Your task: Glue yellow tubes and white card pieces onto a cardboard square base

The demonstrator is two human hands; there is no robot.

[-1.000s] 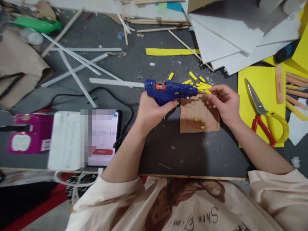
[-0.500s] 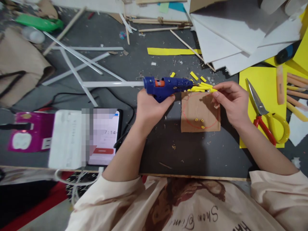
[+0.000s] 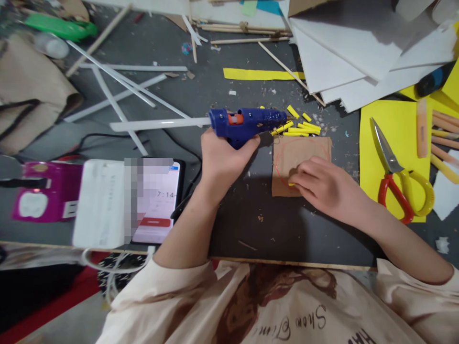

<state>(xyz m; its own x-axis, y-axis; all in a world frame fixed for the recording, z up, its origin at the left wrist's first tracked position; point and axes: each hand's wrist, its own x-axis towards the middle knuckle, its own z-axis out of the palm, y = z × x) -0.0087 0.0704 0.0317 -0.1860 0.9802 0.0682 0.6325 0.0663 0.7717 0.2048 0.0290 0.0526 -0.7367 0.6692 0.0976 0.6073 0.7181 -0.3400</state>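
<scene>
A: Where are the hands?

B: The left hand [image 3: 224,150] is wrapped around the handle of a blue glue gun [image 3: 247,122], held up over the worktop [image 3: 251,234] with its tip towards the right. The right hand [image 3: 321,184] is over the cardboard [image 3: 283,153], fingers drawn together in a pinch.

A: Has the right one got hold of anything?

B: Yes, a small yellow piece [image 3: 291,184]; just an end shows under the fingertips, low on the cardboard. The fingers hide the rest.

A: And the cardboard itself?

B: It lies flat in front of the person, roughly square, with a curved red line [image 3: 277,165] drawn on it. The loose yellow pieces [image 3: 298,130] are scattered just past its far edge, near the gun's tip.

A: What's that sticking out behind the gun?

B: A long white glue stick [image 3: 161,124]. It reaches left, over other white sticks [image 3: 132,68].

A: Anything by the right arm?

B: Scissors [image 3: 389,160], blades spread slightly, lying on a yellow sheet [image 3: 369,191].
</scene>
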